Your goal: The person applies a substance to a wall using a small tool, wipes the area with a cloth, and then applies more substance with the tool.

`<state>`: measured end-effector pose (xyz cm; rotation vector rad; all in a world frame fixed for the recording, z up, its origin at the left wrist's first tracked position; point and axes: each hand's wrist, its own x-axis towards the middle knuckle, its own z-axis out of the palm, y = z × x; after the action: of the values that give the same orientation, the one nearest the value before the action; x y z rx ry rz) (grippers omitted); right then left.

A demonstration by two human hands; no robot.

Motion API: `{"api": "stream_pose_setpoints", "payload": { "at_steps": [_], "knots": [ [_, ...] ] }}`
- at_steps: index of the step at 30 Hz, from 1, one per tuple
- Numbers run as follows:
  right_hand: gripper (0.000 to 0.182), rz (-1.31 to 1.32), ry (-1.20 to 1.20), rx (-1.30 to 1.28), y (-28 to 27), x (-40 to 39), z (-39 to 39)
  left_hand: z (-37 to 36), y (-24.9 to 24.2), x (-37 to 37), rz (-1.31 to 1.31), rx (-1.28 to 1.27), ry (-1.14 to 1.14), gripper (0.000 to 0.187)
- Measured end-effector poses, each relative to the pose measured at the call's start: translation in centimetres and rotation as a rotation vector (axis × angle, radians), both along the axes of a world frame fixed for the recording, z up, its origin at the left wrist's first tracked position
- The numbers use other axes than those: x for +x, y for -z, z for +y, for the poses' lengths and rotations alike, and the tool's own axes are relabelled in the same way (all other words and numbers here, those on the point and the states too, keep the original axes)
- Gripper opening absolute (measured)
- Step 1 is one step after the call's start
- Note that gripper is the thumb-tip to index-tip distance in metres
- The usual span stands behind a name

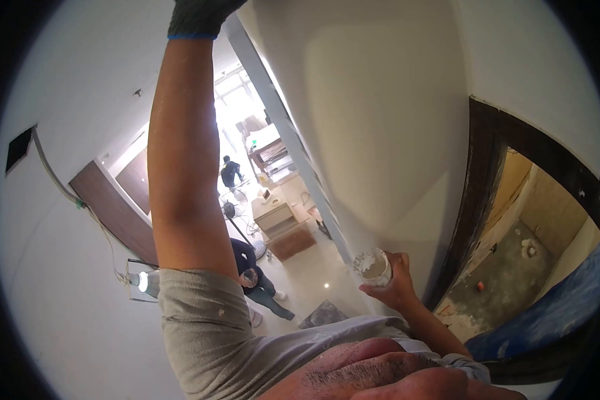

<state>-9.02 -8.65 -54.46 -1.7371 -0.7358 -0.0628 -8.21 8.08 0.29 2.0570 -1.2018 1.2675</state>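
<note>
My left arm reaches up along the left of the view. My left hand (203,15), in a dark grey knitted glove with a blue cuff edge, is cut off by the top of the frame. Its fingers are out of sight, so what it may hold is hidden. Lower right, my bare right hand (398,283) is wrapped round a small tub (372,267). White paste smears the tub's rim and wall, and greyish material shows inside. A pale wall panel (387,113) rises beyond the tub, with a grey strip (283,120) along its edge.
At right, a dark door frame (480,167) opens onto a rough-floored room, with blue sheeting (547,313) nearby. A lit lamp (143,282) is at left. Below stand a person in dark clothes (263,287) and a wooden cabinet (277,220); another person (231,172) is farther off.
</note>
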Motion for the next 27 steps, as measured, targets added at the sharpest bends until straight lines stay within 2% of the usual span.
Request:
{"api": "stream_pose_setpoints", "payload": {
  "at_steps": [1, 4, 5, 9, 16, 19, 22, 25, 27],
  "knots": [
    [0.093, -0.001, 0.004, -0.015, -0.1, 0.0, -0.1, 0.2, -0.1, -0.1, 0.006, 0.007, 0.109, 0.026],
    [0.094, -0.008, 0.004, -0.060, -0.3, 0.1, -0.1, -0.3, 0.6, -1.3, -0.095, -0.124, 0.024, 0.025],
    [0.096, -0.013, -0.006, -0.080, -0.2, 0.2, -0.1, -0.6, 0.7, -1.1, -0.036, -0.161, 0.046, 0.025],
    [0.098, -0.002, -0.038, -0.098, 0.2, 0.5, 0.0, -0.7, 0.9, 0.6, -0.009, -0.046, 0.072, 0.025],
    [0.099, -0.058, -0.054, -0.117, 1.0, 1.0, 0.2, -2.4, 1.4, 0.7, 0.000, -0.104, -0.235, 0.024],
    [0.100, -0.055, -0.047, -0.107, 1.1, 1.1, 0.2, -3.0, 1.4, 0.4, -0.006, -0.055, -0.358, 0.024],
    [0.099, -0.064, -0.046, -0.099, 1.1, 1.2, 0.2, -2.2, 1.3, 0.9, -0.022, -0.029, -0.080, 0.023],
    [0.096, -0.077, -0.043, -0.072, 0.9, 1.2, 0.3, -3.2, 1.2, 0.8, -0.025, -0.083, -0.301, 0.024],
    [0.091, -0.093, -0.032, -0.035, 0.8, 1.1, 0.4, -2.4, 1.1, 1.4, -0.049, -0.048, -0.189, 0.022]
  ]
}}
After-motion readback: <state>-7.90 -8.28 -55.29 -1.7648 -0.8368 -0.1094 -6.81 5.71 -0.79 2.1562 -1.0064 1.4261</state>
